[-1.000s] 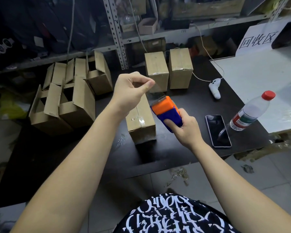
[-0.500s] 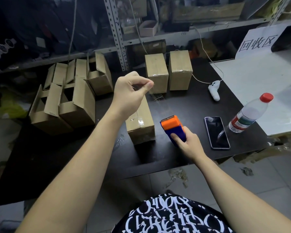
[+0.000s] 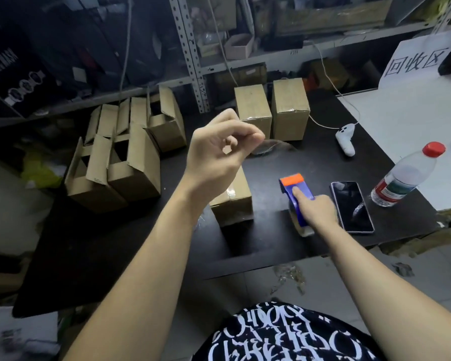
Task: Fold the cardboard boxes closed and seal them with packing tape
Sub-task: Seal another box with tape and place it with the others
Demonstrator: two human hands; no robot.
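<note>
A small cardboard box (image 3: pixel 232 204) with clear tape on its top seam lies on the black table (image 3: pixel 271 246), partly hidden by my left hand (image 3: pixel 216 155). That hand is raised above the box, and its thumb and fingertips pinch a loose strip of clear tape (image 3: pixel 270 147). To the right of the box, my right hand (image 3: pixel 315 207) holds the blue and orange tape dispenser (image 3: pixel 296 188) down on the table, index finger along its top. Two closed boxes (image 3: pixel 271 108) stand at the back. Several open boxes (image 3: pixel 120 157) with raised flaps sit at the left.
A black phone (image 3: pixel 352 207) lies right of the dispenser. Further right are a water bottle (image 3: pixel 404 178) with a red cap and a white table (image 3: pixel 414 113). A white controller (image 3: pixel 345 138) on a cable rests at the back. Metal shelving (image 3: pixel 190 48) rises behind.
My right hand brought the dispenser down from beside my left hand onto the table, right of the box. The tape between them has parted, and my left hand stays raised with the loose strip.
</note>
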